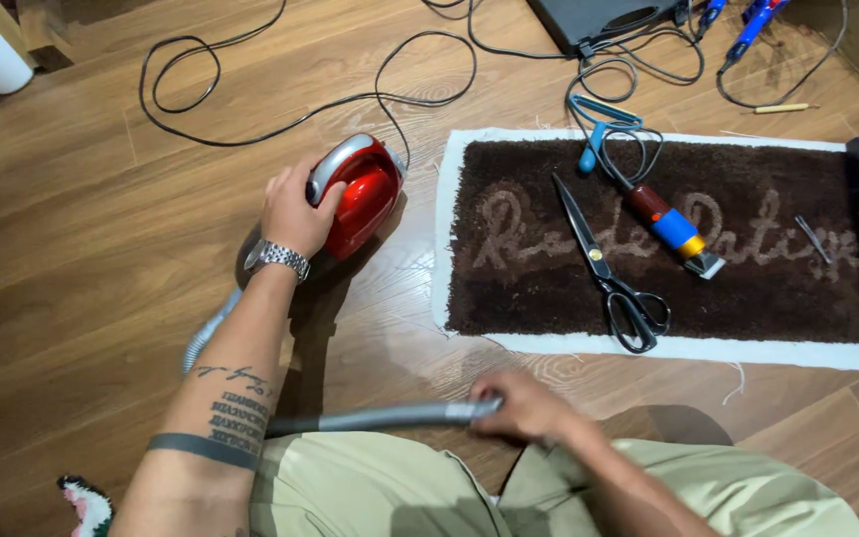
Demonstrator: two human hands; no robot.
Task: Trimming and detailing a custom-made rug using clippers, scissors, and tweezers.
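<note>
The left arm (221, 398) is bare, with a silver link watch (277, 258) at the wrist. Its forearm carries tattoos: a thin script line, blocks of dark lettering and a solid black band (203, 448) near the elbow. Pale khaki trousers (370, 492) cover the legs.

A wooden plank floor (82, 298) carries a dark brown tufted rug with a white cloth border (549, 288) toward its right edge. Just left of the rug sits a red and silver handheld vacuum cleaner (360, 194). Black cables (251, 124) loop across the floor's far side, and a grey ribbed hose (390, 416) lies along its near edge.

Left hand (295, 211) outstretched (right hand (521, 406) clenched)
</note>
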